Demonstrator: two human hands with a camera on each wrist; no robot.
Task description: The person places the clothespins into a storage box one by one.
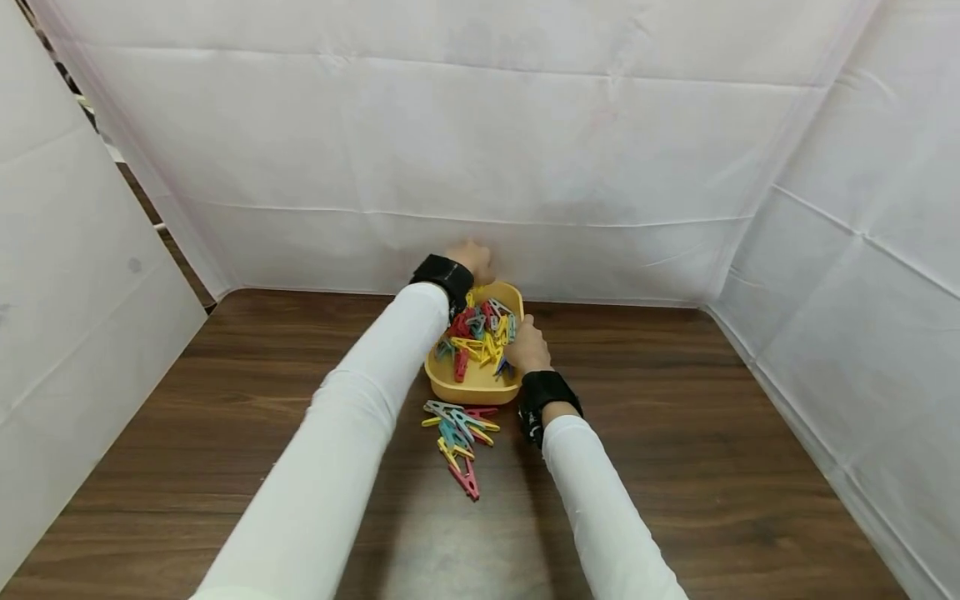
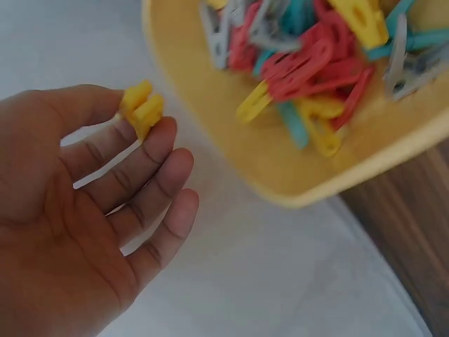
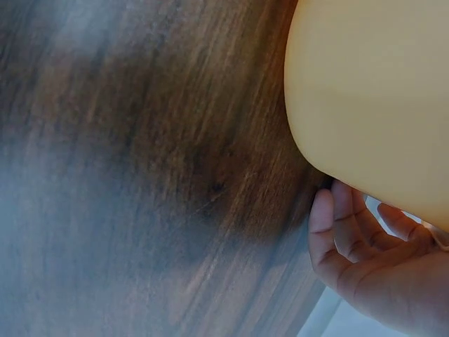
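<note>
A yellow bowl stands tilted at the far middle of the wooden table, with several coloured clothespins in it. My right hand grips the bowl's right side; in the right wrist view its fingers curl under the bowl. My left hand is beyond the bowl's far rim, against the white backdrop. In the left wrist view it pinches a yellow clothespin at its fingertips, beside the bowl and its pegs.
A loose pile of clothespins lies on the table just in front of the bowl, between my forearms. White cloth walls close in the table at the back, left and right.
</note>
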